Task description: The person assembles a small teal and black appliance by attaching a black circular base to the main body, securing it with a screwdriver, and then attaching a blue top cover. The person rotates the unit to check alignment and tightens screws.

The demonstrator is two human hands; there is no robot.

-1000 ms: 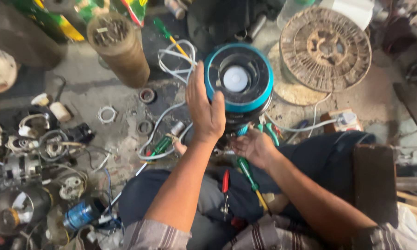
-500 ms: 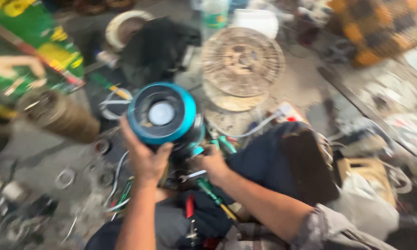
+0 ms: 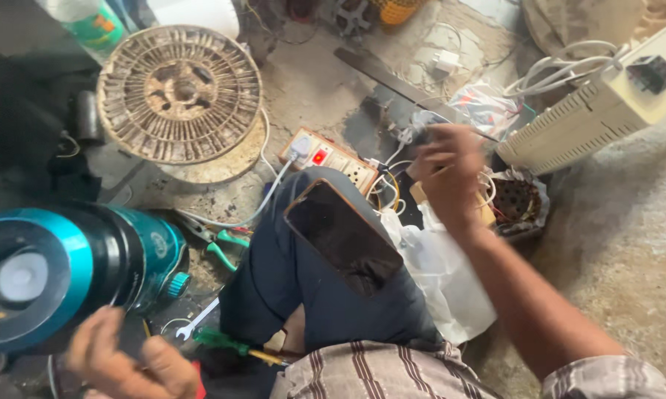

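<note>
teal blender base (image 3: 67,266): tilted, white centre | left hand (image 3: 130,362) spread beneath | right hand (image 3: 447,174): grip unclear

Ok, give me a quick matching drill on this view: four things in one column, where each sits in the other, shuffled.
Things:
1. teal appliance
2. phone
3. power strip
4. round slotted disc

Places:
a. on the person's knee
b. on the floor just beyond the knee
c. top left, on the floor
d. lower left, by the left hand

Pairs: 1-d, 2-a, 3-b, 4-c
</note>
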